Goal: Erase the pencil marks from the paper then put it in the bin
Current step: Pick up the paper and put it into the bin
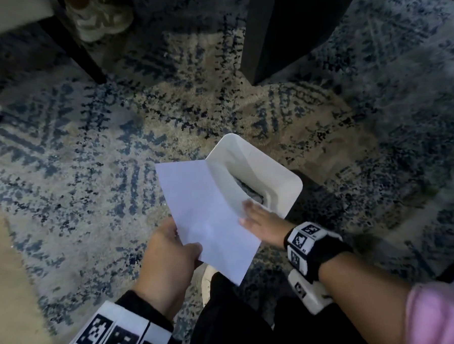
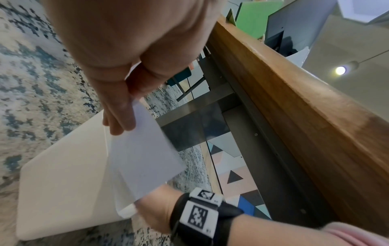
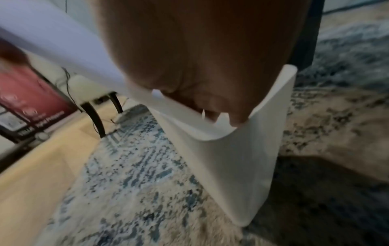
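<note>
A blank white sheet of paper (image 1: 209, 212) hangs tilted above the floor, its far corner over the open white bin (image 1: 286, 179). My left hand (image 1: 188, 250) pinches the sheet's near left edge, thumb on top and fingers beneath. My right hand (image 1: 252, 215) reaches over the bin's near rim with fairly straight fingers touching the sheet's right edge. The left wrist view shows my left hand's fingers (image 2: 120, 116) on the paper (image 2: 143, 158), the bin (image 2: 63, 183) below it and my right hand (image 2: 155, 211) at its far edge. In the right wrist view my palm (image 3: 200, 66) covers the bin's (image 3: 231, 166) mouth.
A blue and beige patterned rug (image 1: 89, 166) covers the floor. Behind the bin stand a dark furniture leg (image 1: 82, 48) and a dark block (image 1: 279, 32), with pale shoes (image 1: 99, 18) at the back. A wooden table edge (image 2: 294, 108) runs beside my left hand.
</note>
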Demonstrator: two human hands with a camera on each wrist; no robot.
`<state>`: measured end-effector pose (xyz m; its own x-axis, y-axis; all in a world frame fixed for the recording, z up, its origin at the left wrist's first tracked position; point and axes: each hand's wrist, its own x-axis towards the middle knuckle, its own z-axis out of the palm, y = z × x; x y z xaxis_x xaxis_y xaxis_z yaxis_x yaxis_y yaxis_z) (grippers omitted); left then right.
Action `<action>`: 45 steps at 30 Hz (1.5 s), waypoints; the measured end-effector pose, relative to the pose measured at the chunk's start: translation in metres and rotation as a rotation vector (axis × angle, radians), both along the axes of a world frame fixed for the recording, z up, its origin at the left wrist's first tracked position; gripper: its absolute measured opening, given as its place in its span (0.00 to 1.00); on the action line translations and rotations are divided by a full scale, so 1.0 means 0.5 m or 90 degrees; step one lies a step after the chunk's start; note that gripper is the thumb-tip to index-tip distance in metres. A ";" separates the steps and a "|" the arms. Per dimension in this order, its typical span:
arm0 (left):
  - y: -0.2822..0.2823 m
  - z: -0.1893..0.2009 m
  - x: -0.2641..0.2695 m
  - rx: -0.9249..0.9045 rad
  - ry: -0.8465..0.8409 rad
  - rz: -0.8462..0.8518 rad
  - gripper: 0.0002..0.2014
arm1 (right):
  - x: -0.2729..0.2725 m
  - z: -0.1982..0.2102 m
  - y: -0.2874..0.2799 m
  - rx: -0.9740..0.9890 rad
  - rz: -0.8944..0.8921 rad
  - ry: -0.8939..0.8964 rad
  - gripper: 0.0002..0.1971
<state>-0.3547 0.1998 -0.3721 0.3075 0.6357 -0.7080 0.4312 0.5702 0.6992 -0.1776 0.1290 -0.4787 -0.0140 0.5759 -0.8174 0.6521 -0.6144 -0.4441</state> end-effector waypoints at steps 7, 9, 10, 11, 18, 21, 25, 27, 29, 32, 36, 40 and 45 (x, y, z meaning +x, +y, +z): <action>0.004 -0.008 -0.001 -0.074 -0.057 0.036 0.20 | -0.083 0.088 0.073 0.201 0.019 0.147 0.31; 0.009 -0.007 -0.002 -0.089 -0.074 0.037 0.22 | -0.102 0.070 0.067 0.202 0.030 0.188 0.30; 0.010 -0.005 -0.005 -0.097 -0.079 0.039 0.22 | -0.095 0.048 0.062 0.172 0.014 0.185 0.31; 0.011 -0.002 -0.010 -0.102 -0.081 0.040 0.22 | -0.081 0.021 0.057 0.123 -0.005 0.161 0.31; 0.022 0.002 -0.031 -0.130 -0.067 0.075 0.19 | -0.019 0.028 0.075 0.112 0.044 0.008 0.32; 0.024 -0.011 -0.018 -0.139 -0.073 0.125 0.17 | -0.067 0.063 0.076 0.207 0.098 0.099 0.31; 0.028 -0.012 -0.025 -0.154 -0.080 0.128 0.17 | -0.051 0.027 0.056 0.135 0.112 0.088 0.30; 0.030 -0.011 -0.031 -0.154 -0.075 0.125 0.17 | -0.012 0.006 0.054 0.045 0.172 -0.059 0.28; 0.031 -0.011 -0.033 -0.156 -0.075 0.118 0.17 | 0.019 -0.001 0.069 -0.028 0.204 -0.205 0.28; 0.031 -0.012 -0.026 -0.150 -0.069 0.112 0.15 | 0.012 0.036 0.100 0.067 0.108 -0.174 0.31; 0.038 -0.014 -0.008 -0.140 -0.047 0.129 0.11 | -0.104 0.122 0.081 0.305 0.073 0.152 0.36; 0.039 -0.014 -0.006 -0.155 -0.061 0.125 0.11 | -0.138 0.107 0.052 0.302 0.049 0.212 0.31; 0.039 -0.007 -0.032 -0.179 -0.075 0.113 0.15 | -0.041 0.004 0.036 0.082 0.043 -0.003 0.29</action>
